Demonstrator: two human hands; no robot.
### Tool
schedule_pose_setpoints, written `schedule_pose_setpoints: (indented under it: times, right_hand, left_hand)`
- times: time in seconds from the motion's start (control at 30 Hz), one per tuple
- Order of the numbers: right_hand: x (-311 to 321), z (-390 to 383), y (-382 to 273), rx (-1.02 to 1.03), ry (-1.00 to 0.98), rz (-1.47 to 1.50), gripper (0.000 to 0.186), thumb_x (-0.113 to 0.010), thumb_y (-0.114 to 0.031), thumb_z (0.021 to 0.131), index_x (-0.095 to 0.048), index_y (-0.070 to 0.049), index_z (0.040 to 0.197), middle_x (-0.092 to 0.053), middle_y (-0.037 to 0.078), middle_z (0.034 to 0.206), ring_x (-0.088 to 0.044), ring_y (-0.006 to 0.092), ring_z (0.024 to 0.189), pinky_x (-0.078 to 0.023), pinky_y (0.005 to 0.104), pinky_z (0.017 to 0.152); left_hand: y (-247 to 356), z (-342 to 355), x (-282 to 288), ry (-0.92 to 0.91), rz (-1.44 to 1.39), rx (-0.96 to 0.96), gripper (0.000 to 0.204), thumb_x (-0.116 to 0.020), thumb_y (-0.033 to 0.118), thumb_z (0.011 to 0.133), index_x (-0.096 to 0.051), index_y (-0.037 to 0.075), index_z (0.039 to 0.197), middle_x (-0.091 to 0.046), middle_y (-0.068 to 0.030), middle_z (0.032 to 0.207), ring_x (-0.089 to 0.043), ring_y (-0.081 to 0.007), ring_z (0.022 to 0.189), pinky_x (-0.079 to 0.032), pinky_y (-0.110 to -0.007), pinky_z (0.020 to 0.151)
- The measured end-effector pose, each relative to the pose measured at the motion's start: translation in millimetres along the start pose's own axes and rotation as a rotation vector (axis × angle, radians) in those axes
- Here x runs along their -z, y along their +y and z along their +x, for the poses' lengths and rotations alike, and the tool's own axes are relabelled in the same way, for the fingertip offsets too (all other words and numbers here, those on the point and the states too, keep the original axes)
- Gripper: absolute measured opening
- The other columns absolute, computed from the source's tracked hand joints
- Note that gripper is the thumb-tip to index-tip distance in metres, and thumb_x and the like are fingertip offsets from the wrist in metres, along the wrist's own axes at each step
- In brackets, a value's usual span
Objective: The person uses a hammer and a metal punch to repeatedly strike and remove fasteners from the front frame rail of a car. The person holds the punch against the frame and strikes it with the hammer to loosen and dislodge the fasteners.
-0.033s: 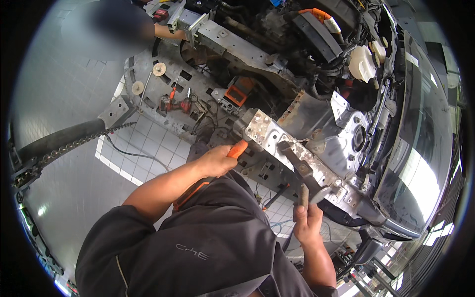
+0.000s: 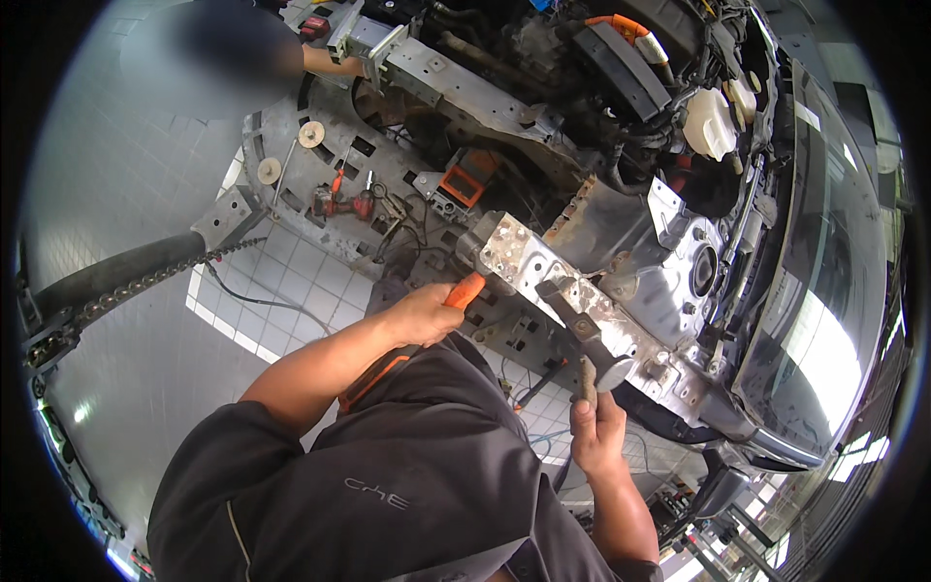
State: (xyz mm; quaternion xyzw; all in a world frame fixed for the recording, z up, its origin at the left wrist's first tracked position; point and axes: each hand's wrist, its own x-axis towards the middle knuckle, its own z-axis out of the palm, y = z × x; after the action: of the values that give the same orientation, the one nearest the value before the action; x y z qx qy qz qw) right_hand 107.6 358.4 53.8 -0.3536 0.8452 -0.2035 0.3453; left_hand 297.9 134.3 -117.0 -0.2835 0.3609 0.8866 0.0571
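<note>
My left hand [image 2: 427, 318] is closed around an orange handle [image 2: 466, 289] just below the near end of a scuffed metal rail [image 2: 509, 242] on an opened-up car front; I cannot make out that tool's working end. My right hand [image 2: 598, 436] grips a hammer by its worn handle [image 2: 588, 378], with the dark head [image 2: 606, 359] over the rail's lower right stretch, partly covering it; contact is unclear. Beside the rail is the bare metal strut tower [image 2: 684, 252].
Another person's arm [image 2: 330, 63] reaches in at the upper left, face blurred. A red drill [image 2: 359, 204] lies on a perforated steel platform [image 2: 320, 165]. A post with chain [image 2: 126, 272] stands at left. The engine bay [image 2: 524, 68] and windshield [image 2: 815, 272] fill the upper and right sides.
My right hand and the hammer have shifted slightly up and to the left along the rail. My left hand looks unmoved.
</note>
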Motion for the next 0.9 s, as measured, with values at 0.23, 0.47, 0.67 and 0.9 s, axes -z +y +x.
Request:
schedule_pose_setpoints:
  times: [0.23,0.47,0.67,0.9]
  right_hand:
    - [8,11,-14,-0.071,-0.076,-0.161,0.039,-0.059,-0.039,0.096,-0.06,0.0,0.097,-0.061,0.022,0.07,-0.062,0.04,0.064,-0.047,0.0438,0.057]
    - [9,1,-57,0.588,0.395,0.667,0.052,-0.05,-0.056,0.096,-0.054,-0.006,0.086,-0.052,0.005,0.061,-0.049,0.0137,0.052,-0.042,0.0266,0.05]
    - [14,4,-15,0.027,-0.034,-0.112,0.033,-0.057,-0.032,0.096,-0.053,0.001,0.089,-0.059,0.022,0.068,-0.058,0.0429,0.06,-0.044,0.0434,0.053]
    - [19,-6,-31,0.345,0.269,0.346,0.068,-0.043,-0.066,0.094,-0.053,0.001,0.098,-0.053,0.005,0.059,-0.05,0.011,0.049,-0.038,0.0243,0.044]
  left_hand:
    - [-4,2,3,-0.039,-0.15,0.04,0.007,-0.049,0.006,0.082,-0.048,0.001,0.087,-0.046,-0.0006,0.056,-0.043,-0.0093,0.039,-0.035,-0.027,0.036]
    - [-1,2,1,-0.017,-0.13,0.043,0.006,-0.051,0.007,0.082,-0.047,0.002,0.084,-0.045,-0.0005,0.056,-0.041,-0.0097,0.039,-0.034,-0.026,0.036]
    - [8,-4,16,0.015,-0.233,0.067,0.007,-0.05,0.003,0.083,-0.044,0.006,0.08,-0.041,0.0002,0.053,-0.038,-0.0089,0.038,-0.031,-0.026,0.035]
    - [-3,-5,23,0.057,-0.225,0.078,0.007,-0.051,0.005,0.08,-0.045,0.008,0.08,-0.044,-0.0007,0.054,-0.038,-0.0095,0.038,-0.031,-0.027,0.035]
